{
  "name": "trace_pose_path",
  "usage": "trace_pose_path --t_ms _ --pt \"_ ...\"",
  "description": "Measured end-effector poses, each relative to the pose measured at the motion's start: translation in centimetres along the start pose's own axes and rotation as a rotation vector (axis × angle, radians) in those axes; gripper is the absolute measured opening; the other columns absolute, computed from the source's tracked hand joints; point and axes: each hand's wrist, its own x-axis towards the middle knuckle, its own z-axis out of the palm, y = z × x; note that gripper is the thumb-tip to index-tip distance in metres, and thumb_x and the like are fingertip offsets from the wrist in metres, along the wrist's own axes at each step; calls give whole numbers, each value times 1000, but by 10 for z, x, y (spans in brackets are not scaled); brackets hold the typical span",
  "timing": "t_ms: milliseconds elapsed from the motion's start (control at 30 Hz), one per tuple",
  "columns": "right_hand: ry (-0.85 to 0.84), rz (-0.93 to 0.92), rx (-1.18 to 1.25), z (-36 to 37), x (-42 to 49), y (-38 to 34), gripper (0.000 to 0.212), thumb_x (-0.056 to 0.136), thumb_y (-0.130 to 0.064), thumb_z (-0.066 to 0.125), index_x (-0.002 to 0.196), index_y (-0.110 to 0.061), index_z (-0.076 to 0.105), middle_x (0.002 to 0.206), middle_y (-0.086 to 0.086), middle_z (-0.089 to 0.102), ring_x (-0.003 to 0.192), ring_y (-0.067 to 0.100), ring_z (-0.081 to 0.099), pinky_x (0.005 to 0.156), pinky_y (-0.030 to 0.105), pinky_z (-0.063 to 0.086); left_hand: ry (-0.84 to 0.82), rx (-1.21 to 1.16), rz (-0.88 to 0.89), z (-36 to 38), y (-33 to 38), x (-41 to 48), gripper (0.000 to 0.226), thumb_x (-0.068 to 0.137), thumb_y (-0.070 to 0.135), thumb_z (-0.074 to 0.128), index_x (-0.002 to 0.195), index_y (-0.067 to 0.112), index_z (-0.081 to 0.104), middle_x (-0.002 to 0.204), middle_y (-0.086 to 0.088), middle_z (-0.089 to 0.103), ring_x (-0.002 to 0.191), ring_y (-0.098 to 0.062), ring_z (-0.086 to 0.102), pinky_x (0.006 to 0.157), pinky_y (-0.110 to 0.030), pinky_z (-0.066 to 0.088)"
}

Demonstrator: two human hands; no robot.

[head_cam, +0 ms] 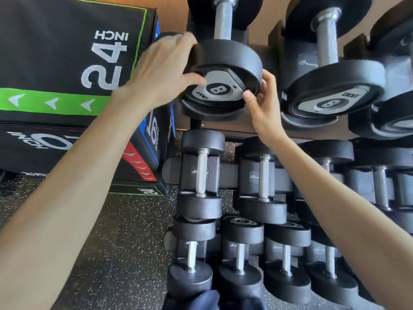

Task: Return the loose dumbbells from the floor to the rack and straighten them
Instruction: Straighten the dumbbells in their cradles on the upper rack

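Note:
A black dumbbell marked 8 (225,66) lies in the leftmost cradle of the rack's top shelf (237,127), its near head facing me. My left hand (165,70) grips the left side of that head, thumb on its face. My right hand (263,101) holds the head's right rim with fingertips on the edge. A second dumbbell marked 8 (333,86) rests in the cradle to the right. Several smaller dumbbells sit on the middle shelf (201,173) and the bottom shelf (192,253).
Stacked black plyo boxes (67,70) marked 24, 16 and other sizes stand close against the rack's left side. Speckled rubber floor (125,242) lies in front of them. A dark shoe tip (207,298) shows at the bottom edge.

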Motion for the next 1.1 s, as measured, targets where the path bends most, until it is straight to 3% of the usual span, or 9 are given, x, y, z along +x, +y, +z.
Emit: trace_pose_path --t_ms 100,233,367,533,767,867,967,1033,1100 --pt "-32 53 -142 -10 5 -6 47 86 -14 60 126 -1 38 114 -1 55 98 -7 56 93 24 46 22 -12 40 -2 -3 5 55 75 44 73 111 8 52 109 -11 60 102 -29 53 82 -39 40" --pt "-94 -179 -371 -21 16 -44 60 81 -21 68 134 -11 40 125 4 50 116 12 50 100 30 44 32 -625 -206 30 -14 -16 47 71 33 77 107 17 51 98 9 58 90 -1 55 83 -19 44" --pt "-110 -261 -663 -10 26 -67 58 82 -29 65 133 -12 44 122 5 54 115 19 48 94 32 39 2 -797 -345 64 -24 -28 56 63 35 77 107 22 45 108 4 62 108 -18 60 96 -45 46" --pt "24 -216 -547 -12 23 -49 47 78 -29 66 118 -9 51 112 -1 58 104 16 53 85 36 46 -75 -528 -317 47 -16 -12 51 75 18 77 111 6 43 111 -6 59 108 -29 55 82 -33 41" --pt "-41 8 -137 -9 5 -2 41 84 -6 64 117 6 42 101 -5 54 89 -14 53 81 11 41 -56 73 86 -8 8 13 53 80 28 73 118 3 45 117 -16 54 111 -33 47 86 -43 38" --pt "-78 50 -238 -23 15 -19 50 75 -13 76 116 -14 47 109 -1 60 101 0 56 90 25 46 47 -315 33 9 -7 3 50 75 29 75 115 9 52 112 -5 57 105 -20 50 88 -29 37" --pt "-132 -163 -353 -30 26 -52 67 74 -20 76 131 -22 42 123 4 52 112 12 53 96 31 47 27 -881 -223 49 -16 -23 50 68 29 76 108 26 47 108 5 58 105 -14 57 100 -40 44" --pt "-124 -252 -569 -21 28 -58 61 75 -29 71 130 -18 48 118 2 55 109 20 54 92 44 48 48 -1001 -274 70 -20 -28 50 65 28 78 102 30 44 104 8 58 103 -14 58 100 -50 43" --pt "-57 -252 -592 -16 26 -51 54 76 -33 65 126 -18 50 111 -7 55 107 21 56 87 49 48 62 -916 -298 64 -18 -23 50 64 25 79 100 25 45 97 12 57 95 -4 58 95 -36 47"
